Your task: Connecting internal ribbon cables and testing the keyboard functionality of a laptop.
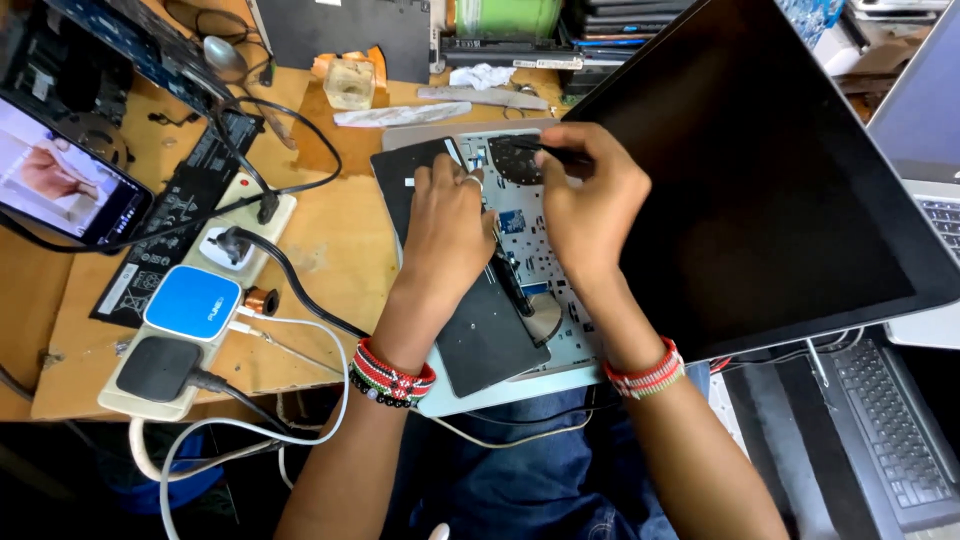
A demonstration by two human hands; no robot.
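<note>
**Op:** At the top edge of the opened laptop base (505, 300), my right hand (590, 205) is closed around a thin dark tool (545, 151). The tool's long axis runs roughly left-right across the frame, tip pointing left onto the round black fan (515, 160). The fan sits just beyond the tip, up and left of the grip.

**Eng:** Left hand?

**Op:** My left hand (450, 235) lies flat on the black battery panel (480, 330), fingers extended toward the fan, holding nothing (pressing or just resting, can't tell). Both hands are near the fan; right is nearer, through the tool.

**Eng:** Counts?

**Op:** One tool, one fan, one small blue board (513, 221) between the hands. One opened base, its dark lid (760, 170) tilted back to the right. Two more laptops at the right edge: a silver one (925, 150) and a dark keyboard (890, 430) lower down. On the wooden bench (340, 250): one power strip (190, 330) with three plugs in it, one loose black battery pack (175, 215), one phone (65, 180) with its screen lit.

**Eng:** Wrists?

**Op:** Beaded bands on both.
</note>
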